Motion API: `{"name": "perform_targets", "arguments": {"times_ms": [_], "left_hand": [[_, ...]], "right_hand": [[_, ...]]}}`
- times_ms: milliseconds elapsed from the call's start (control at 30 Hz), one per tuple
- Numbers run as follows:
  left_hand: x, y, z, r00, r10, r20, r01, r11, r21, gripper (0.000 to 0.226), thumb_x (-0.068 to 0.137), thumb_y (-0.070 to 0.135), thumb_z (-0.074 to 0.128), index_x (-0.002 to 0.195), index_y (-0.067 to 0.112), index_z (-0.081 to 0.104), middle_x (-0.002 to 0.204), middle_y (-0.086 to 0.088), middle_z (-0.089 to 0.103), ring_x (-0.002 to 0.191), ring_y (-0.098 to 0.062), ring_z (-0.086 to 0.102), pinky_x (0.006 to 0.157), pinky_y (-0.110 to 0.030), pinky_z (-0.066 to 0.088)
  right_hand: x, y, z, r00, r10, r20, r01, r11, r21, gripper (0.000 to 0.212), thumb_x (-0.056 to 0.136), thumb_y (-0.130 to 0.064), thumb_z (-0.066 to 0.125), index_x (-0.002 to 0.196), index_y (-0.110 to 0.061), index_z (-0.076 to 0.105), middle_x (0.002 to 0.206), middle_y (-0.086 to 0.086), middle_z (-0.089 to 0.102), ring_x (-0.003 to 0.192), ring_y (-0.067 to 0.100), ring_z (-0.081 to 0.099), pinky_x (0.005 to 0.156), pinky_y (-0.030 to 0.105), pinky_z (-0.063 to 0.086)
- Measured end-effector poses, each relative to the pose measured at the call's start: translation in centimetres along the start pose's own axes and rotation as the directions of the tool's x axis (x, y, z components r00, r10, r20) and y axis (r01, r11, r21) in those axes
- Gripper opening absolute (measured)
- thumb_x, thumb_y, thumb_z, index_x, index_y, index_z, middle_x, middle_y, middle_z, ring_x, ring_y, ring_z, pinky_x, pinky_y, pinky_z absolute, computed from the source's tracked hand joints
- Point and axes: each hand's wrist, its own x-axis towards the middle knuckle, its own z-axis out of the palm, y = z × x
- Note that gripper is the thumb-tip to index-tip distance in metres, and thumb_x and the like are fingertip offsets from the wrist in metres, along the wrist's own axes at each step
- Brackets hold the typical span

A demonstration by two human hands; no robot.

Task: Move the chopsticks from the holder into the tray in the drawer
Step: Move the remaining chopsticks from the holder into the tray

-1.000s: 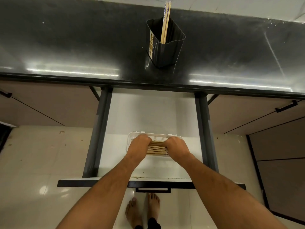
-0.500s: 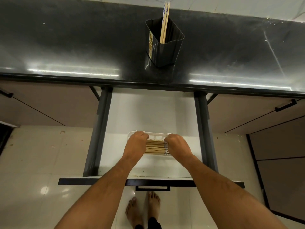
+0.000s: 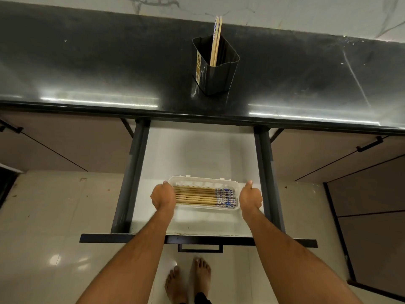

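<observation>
A black holder (image 3: 215, 77) stands on the dark counter with a pair of chopsticks (image 3: 216, 40) upright in it. Below, the drawer (image 3: 197, 150) is pulled out. A white tray (image 3: 197, 178) lies in it with several wooden chopsticks (image 3: 197, 195) side by side, their blue-patterned ends to the right. My left hand (image 3: 163, 196) grips the tray's left end and covers the chopstick tips there. My right hand (image 3: 249, 197) grips the tray's right end, thumb pointing up along the side.
The dark counter (image 3: 87, 69) runs across the top, with a marble wall behind. Closed cabinet doors (image 3: 54, 145) flank the drawer. The drawer's black front and handle (image 3: 200, 247) are near me, above my bare feet (image 3: 188, 279) on the tiled floor.
Both hands have slid apart from the middle of the chopsticks to the tray's two ends, uncovering the row of chopsticks. The holder has not moved.
</observation>
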Motion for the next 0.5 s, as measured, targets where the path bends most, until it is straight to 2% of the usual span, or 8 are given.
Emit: {"name": "perform_targets", "arguments": {"times_ms": [67, 133, 200, 333, 500], "left_hand": [[-0.1, -0.2, 0.2, 1.0, -0.005, 0.028, 0.006, 1.0, -0.017, 0.041, 0.106, 0.029, 0.038, 0.104, -0.002, 0.066, 0.109, -0.022, 0.069, 0.097, -0.034, 0.065, 0.091, -0.047, 0.056], [-0.3, -0.2, 0.3, 0.998, -0.015, 0.054, 0.015, 1.0, -0.016, 0.043, 0.106, 0.031, 0.038, 0.106, -0.002, 0.066, 0.111, -0.022, 0.068, 0.099, -0.034, 0.065, 0.091, -0.047, 0.056], [-0.5, -0.2, 0.4, 0.997, -0.022, 0.079, 0.022, 1.0, -0.009, 0.045, 0.107, 0.032, 0.039, 0.112, -0.002, 0.066, 0.113, -0.022, 0.068, 0.102, -0.035, 0.066, 0.092, -0.047, 0.056], [-0.7, -0.2, 0.3, 0.995, -0.023, 0.096, 0.023, 1.0, -0.002, 0.043, 0.106, 0.028, 0.038, 0.111, -0.003, 0.066, 0.112, -0.022, 0.068, 0.103, -0.035, 0.066, 0.093, -0.047, 0.057], [-0.9, -0.3, 0.3, 0.996, -0.015, 0.085, 0.013, 1.0, 0.015, 0.037, 0.107, 0.025, 0.037, 0.098, 0.001, 0.063, 0.106, -0.021, 0.068, 0.098, -0.033, 0.067, 0.086, -0.043, 0.056]], "right_hand": [[-0.4, 0.1, 0.4, 0.999, 0.021, 0.031, -0.021, 1.0, -0.003, 0.044, 0.108, -0.043, 0.032, 0.096, -0.011, 0.058, 0.09, 0.011, 0.069, 0.08, 0.026, 0.071, 0.074, 0.039, 0.062], [-0.9, -0.2, 0.7, 0.999, 0.018, 0.041, -0.018, 1.0, -0.014, 0.043, 0.108, -0.043, 0.031, 0.096, -0.01, 0.057, 0.093, 0.012, 0.068, 0.083, 0.028, 0.072, 0.078, 0.041, 0.062], [-1.3, -0.3, 1.0, 0.999, 0.014, 0.048, -0.012, 0.999, -0.03, 0.041, 0.108, -0.042, 0.031, 0.097, -0.011, 0.056, 0.095, 0.012, 0.067, 0.086, 0.028, 0.072, 0.081, 0.042, 0.062], [-1.7, -0.3, 1.2, 0.998, 0.005, 0.055, -0.002, 0.998, -0.06, 0.039, 0.108, -0.042, 0.032, 0.098, -0.012, 0.054, 0.098, 0.011, 0.067, 0.087, 0.028, 0.071, 0.084, 0.042, 0.062], [-1.4, -0.3, 1.1, 0.999, 0.003, 0.055, 0.002, 0.995, -0.095, 0.038, 0.108, -0.041, 0.033, 0.099, -0.011, 0.055, 0.105, 0.015, 0.069, 0.091, 0.03, 0.071, 0.086, 0.042, 0.061]]}}
